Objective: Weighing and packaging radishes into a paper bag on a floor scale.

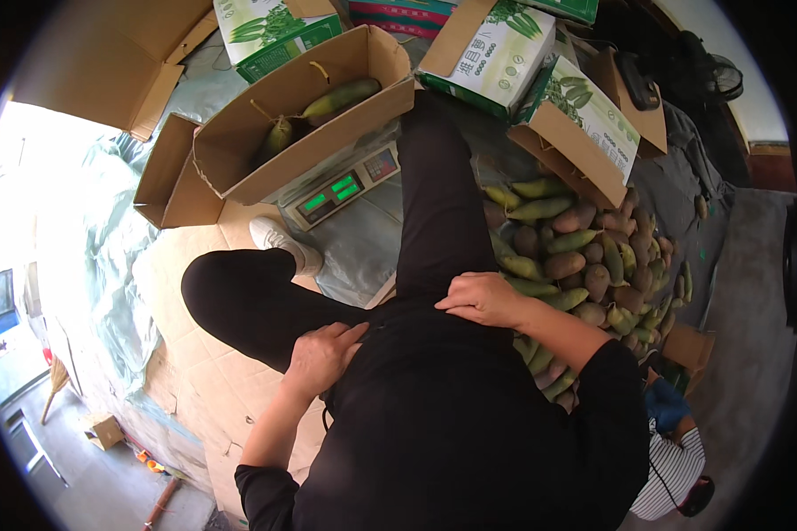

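Note:
My left hand (321, 356) is at my lap, its fingers bent and closed against the black trousers (443, 203). Higher on the other thigh, my right hand (483, 299) is closed with its fingertips pinched on the same dark cloth. Neither hand touches the produce. In front of me an open cardboard box (266, 164) holds a few long green radishes (341, 97). It sits on a digital scale (341, 188) with lit green displays. Right of my leg lies a large heap of green and reddish-brown radishes (593, 265).
Printed green-and-white cartons (487, 53) stand ahead and to the right. Flattened cardboard (195, 327) and clear plastic sheeting (115, 265) cover the left side. A broom (56, 380) leans far left. Behind the heap is another person in a striped shirt (673, 469). A fan (717, 78) stands far right.

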`<action>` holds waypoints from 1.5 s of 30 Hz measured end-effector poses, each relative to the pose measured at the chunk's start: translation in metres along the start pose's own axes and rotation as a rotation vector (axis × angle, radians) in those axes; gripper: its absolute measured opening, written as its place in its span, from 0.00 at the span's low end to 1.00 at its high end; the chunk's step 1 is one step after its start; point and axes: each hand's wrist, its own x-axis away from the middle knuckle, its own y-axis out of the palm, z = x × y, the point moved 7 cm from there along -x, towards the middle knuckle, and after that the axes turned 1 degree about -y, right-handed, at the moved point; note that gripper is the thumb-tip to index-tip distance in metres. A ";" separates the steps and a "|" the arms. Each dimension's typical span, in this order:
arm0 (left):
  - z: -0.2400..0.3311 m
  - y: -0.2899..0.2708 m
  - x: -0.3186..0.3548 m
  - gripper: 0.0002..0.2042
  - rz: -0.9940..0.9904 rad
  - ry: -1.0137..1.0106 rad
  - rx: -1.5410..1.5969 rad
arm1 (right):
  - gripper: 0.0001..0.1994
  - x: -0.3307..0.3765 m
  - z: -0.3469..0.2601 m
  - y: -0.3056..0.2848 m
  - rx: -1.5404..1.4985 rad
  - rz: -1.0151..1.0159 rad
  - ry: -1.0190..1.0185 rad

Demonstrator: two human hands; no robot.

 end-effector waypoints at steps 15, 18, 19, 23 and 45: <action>-0.012 -0.105 -0.087 0.11 0.227 -0.043 -0.068 | 0.08 0.100 0.185 -0.097 0.127 0.511 0.773; -0.030 -0.148 -0.100 0.11 0.387 -0.130 -0.086 | 0.08 0.114 0.232 -0.067 0.200 0.410 0.892; -0.039 -0.160 -0.108 0.11 0.433 -0.133 -0.076 | 0.09 0.125 0.242 -0.057 0.249 0.326 0.944; -0.083 -0.180 -0.137 0.10 0.442 -0.191 -0.011 | 0.16 0.141 0.281 -0.012 0.542 0.014 1.009; -0.108 -0.158 -0.173 0.13 0.323 -0.244 -0.089 | 0.26 0.143 0.254 -0.002 0.524 -0.028 1.038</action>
